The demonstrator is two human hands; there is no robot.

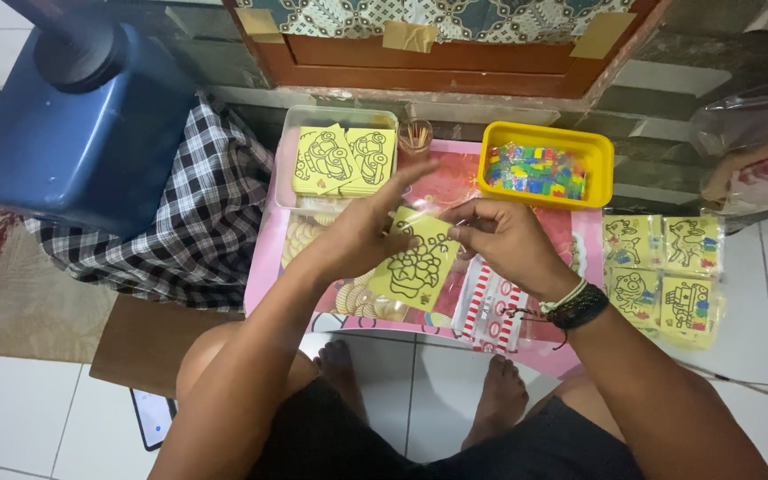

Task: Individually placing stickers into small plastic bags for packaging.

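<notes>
Both my hands hold one yellow card (418,267) with a black outline drawing of flowers, above a low pink table (268,240). My left hand (368,227) grips its upper left edge, fingers spread over the top. My right hand (501,238) pinches the upper right corner; that wrist wears bead bracelets. A clear tray (288,160) with more yellow outline cards lies at the table's back left. A yellow tub (602,169) holding small coloured packets sits at the back right.
A small cup of sticks (415,135) stands between tray and tub. Finished yellow cards in clear sleeves (664,271) lie on the floor to the right. A blue jug (82,116) on checked cloth is at the left. A phone (153,418) lies on the floor.
</notes>
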